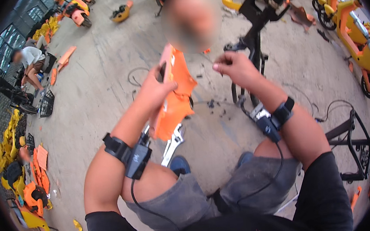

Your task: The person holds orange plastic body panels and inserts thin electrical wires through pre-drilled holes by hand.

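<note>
My left hand (157,88) grips an orange plastic body panel (177,70) by its long edge, the thumb on the near face. The panel stands tilted above the floor, broad and jagged on its right side. To the right, my right hand (237,69) is raised, fingers curled in and thumb pressed against them; whatever is in them, if anything, is too small to make out. Just beyond that hand stands a black metal scooter frame (254,43). Below the panel, a silver-white part (173,146) lies by my left shoe (180,164).
Small dark bits (212,105) and loose cables (135,76) lie on the concrete floor. Another black frame (350,145) lies at right, near yellow scooters (349,26). Yellow and orange panels (9,144) pile up at left. A person (33,62) sits farther back. A blurred patch hides the top centre.
</note>
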The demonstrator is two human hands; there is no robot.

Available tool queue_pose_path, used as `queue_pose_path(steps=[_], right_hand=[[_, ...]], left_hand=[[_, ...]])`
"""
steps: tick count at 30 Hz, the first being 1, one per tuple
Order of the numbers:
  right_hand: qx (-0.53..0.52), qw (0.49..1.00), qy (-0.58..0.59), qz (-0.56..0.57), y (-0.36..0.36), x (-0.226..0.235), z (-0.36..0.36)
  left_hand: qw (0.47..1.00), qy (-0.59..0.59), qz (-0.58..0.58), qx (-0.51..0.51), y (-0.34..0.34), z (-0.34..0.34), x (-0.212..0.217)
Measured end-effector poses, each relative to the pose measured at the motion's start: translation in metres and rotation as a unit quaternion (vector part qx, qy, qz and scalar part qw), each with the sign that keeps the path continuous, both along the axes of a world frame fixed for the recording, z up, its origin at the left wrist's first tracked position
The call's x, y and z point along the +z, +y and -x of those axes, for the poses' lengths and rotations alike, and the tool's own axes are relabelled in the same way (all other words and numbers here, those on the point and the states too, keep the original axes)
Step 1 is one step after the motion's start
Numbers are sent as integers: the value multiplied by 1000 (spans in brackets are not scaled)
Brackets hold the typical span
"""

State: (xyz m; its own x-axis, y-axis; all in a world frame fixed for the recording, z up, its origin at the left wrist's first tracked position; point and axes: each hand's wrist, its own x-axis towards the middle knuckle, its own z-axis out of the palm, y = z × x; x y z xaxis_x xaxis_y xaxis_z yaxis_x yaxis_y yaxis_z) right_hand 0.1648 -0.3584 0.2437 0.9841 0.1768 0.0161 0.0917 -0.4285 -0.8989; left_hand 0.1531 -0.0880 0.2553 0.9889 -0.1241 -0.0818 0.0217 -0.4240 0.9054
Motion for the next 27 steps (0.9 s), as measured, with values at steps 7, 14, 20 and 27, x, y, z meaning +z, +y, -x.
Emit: queue_pose_path(steps=[7, 14, 20, 27], right_hand=[[-21, 995, 8, -95, 19, 8, 4], [-16, 992, -85, -94, 30, 9, 7], [-1, 981, -193, -20, 36, 0, 9], [-18, 993, -114, -11, 24, 10, 14]], left_hand=[[999, 44, 6, -14, -21, 10, 3], [996, 78, 40, -25, -26, 13, 1], [995, 74, 42, -51, -31, 22, 8], [996, 51, -46, -55, -36, 19, 7]])
